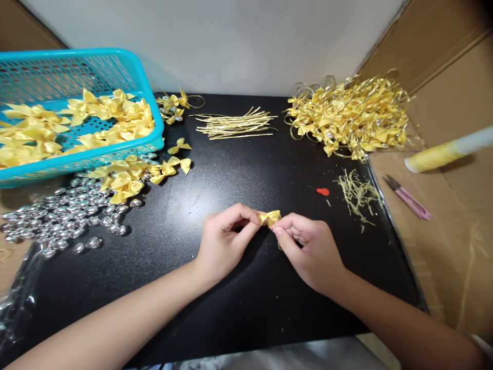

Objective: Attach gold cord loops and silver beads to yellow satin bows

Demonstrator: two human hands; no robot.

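Note:
Over the middle of the black table [246,174], a small yellow ribbon bow [270,218] is pinched between my two hands. My left hand [227,241] grips its left end with thumb and forefinger. At its right end, the thumb and forefinger of my right hand [311,249] are pressed together on it. A thin gold strand seems to hang just below the right fingertips, partly hidden. To the right of my hands lies a red needle threader [322,191]. Beyond them is a bundle of gold cords [234,125].
At the left stands a turquoise basket [152,123] with yellow bows, beside loose bows [125,180] and silver beads [65,221]. A heap of finished-looking bows with gold loops [350,115] sits back right. Cord clippings [356,192], pink snips [410,200] and a yellow-white roll [439,154] are at right.

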